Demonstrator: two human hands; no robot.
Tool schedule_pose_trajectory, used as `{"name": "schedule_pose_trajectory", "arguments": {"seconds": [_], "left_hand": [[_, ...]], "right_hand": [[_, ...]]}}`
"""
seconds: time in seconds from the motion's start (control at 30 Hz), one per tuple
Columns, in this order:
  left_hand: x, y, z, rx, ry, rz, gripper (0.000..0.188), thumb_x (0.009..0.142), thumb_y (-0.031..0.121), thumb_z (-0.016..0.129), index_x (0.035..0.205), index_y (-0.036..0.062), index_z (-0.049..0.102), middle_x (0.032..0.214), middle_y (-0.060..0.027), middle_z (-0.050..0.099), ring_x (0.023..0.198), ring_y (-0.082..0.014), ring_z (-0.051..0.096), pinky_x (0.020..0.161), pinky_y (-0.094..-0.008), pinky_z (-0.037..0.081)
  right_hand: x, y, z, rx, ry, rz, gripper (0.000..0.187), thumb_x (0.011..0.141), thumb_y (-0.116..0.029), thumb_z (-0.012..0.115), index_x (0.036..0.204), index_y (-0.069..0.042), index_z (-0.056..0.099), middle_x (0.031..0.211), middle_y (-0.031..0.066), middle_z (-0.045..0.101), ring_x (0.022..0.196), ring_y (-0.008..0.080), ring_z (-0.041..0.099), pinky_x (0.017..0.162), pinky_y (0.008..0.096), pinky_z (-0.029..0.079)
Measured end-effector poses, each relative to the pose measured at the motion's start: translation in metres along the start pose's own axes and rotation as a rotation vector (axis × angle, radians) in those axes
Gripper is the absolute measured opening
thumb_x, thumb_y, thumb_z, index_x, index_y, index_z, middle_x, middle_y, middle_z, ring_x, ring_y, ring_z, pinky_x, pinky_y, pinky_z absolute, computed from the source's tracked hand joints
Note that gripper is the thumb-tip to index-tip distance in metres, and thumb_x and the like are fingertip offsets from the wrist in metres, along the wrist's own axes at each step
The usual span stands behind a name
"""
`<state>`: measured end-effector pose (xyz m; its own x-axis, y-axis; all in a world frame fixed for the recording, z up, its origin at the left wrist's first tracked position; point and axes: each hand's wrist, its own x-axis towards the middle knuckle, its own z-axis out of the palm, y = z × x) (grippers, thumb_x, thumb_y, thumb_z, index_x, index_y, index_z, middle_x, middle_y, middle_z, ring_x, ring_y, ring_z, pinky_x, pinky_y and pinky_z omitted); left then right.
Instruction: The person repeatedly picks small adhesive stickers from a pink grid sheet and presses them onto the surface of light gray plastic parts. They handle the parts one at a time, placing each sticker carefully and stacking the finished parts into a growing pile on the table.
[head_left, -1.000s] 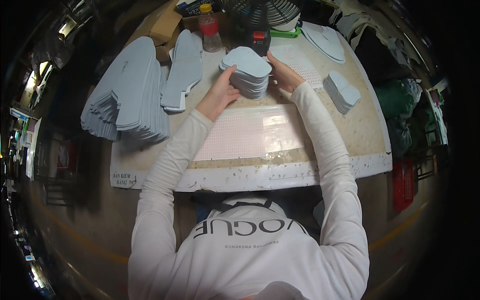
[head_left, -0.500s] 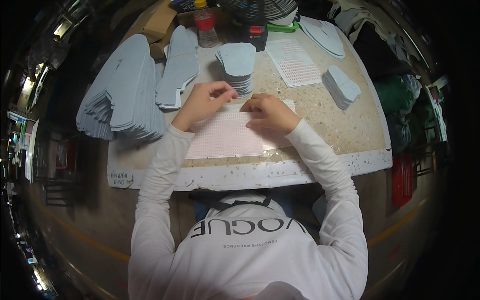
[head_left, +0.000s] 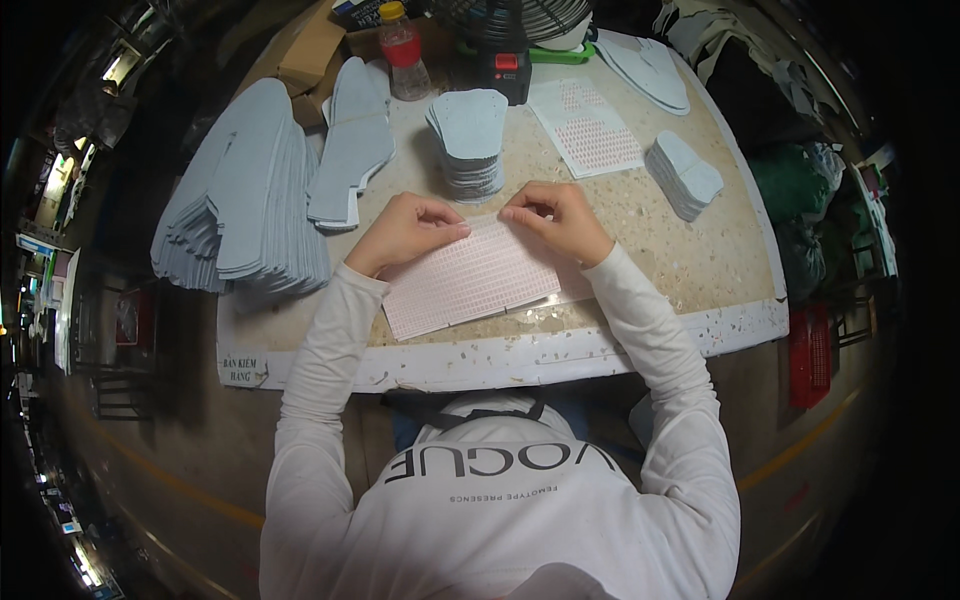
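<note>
A white sheet (head_left: pixel 470 282) covered in rows of small pinkish-red printed marks lies slanted on the table in front of me, its right side turned up a little. My left hand (head_left: pixel 415 232) is closed at the sheet's far edge, thumb on top. At the far right corner, my right hand (head_left: pixel 562 220) pinches the same sheet between thumb and fingers. Part of another pinkish sheet (head_left: pixel 575 284) shows under its right side. Just beyond my hands stands a stack of light-blue cut pieces (head_left: pixel 468 125).
Tall stacks of light-blue pieces (head_left: pixel 250 190) fill the table's left side. A red-labelled bottle (head_left: pixel 404 55), a cardboard box (head_left: pixel 300 50) and a fan (head_left: pixel 510 20) stand at the back. To the right are a partly used label sheet (head_left: pixel 585 125) and a small blue stack (head_left: pixel 684 175).
The printed sheet has turned, its right side swinging away from me. My left hand has come down onto its far edge, and my right hand has moved to its far right corner.
</note>
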<state>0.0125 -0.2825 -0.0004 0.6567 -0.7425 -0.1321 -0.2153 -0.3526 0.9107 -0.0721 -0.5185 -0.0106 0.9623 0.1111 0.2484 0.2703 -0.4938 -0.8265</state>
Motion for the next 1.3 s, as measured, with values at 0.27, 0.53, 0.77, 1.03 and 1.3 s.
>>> {"name": "schedule_pose_trajectory", "arguments": {"seconds": [0.27,0.53,0.77,1.03,1.3], "left_hand": [[-0.003,0.005,0.005,0.038,0.045,0.062,0.018,0.087,0.014,0.069,0.091,-0.0032,0.071,0.075,-0.0002,0.065,0.068,-0.0049,0.053,0.062,-0.0202,0.044],[-0.003,0.005,0.008,0.041,0.044,0.058,0.018,0.088,0.014,0.069,0.089,-0.0034,0.070,0.074,0.0022,0.062,0.066,-0.0031,0.050,0.058,-0.0184,0.041],[-0.002,0.002,0.010,0.019,0.027,0.080,0.016,0.088,0.012,0.068,0.089,-0.0033,0.070,0.075,0.0020,0.063,0.067,-0.0030,0.051,0.059,-0.0189,0.043],[-0.002,0.005,0.010,0.048,0.035,0.056,0.019,0.084,0.016,0.070,0.088,-0.0032,0.072,0.076,-0.0047,0.068,0.070,-0.0079,0.059,0.066,-0.0237,0.049],[0.000,0.003,0.016,0.013,0.058,0.044,0.018,0.081,0.012,0.070,0.091,-0.0027,0.073,0.078,-0.0086,0.071,0.075,-0.0119,0.063,0.072,-0.0274,0.051]], "right_hand": [[0.000,-0.003,0.009,-0.342,0.212,-0.441,0.015,0.074,-0.006,0.072,0.089,-0.007,0.070,0.092,0.0047,0.064,0.093,0.0241,0.060,0.079,0.0337,0.049],[-0.002,-0.001,0.014,-0.204,0.218,-0.318,0.011,0.073,-0.008,0.072,0.083,-0.007,0.068,0.089,0.0054,0.066,0.088,0.0241,0.060,0.078,0.0344,0.050],[-0.003,-0.006,0.020,-0.322,0.198,-0.446,0.041,0.071,-0.002,0.071,0.111,-0.009,0.068,0.093,0.0055,0.069,0.088,0.0223,0.061,0.079,0.0325,0.050],[-0.008,-0.016,0.024,0.068,0.179,-0.171,0.054,0.077,0.001,0.066,0.128,-0.013,0.059,0.089,0.0068,0.066,0.090,0.0213,0.064,0.077,0.0332,0.053],[-0.011,-0.019,0.032,-0.124,0.127,-0.396,0.063,0.077,0.009,0.064,0.135,-0.014,0.053,0.114,0.0119,0.053,0.087,0.0208,0.066,0.077,0.0308,0.055]]}}
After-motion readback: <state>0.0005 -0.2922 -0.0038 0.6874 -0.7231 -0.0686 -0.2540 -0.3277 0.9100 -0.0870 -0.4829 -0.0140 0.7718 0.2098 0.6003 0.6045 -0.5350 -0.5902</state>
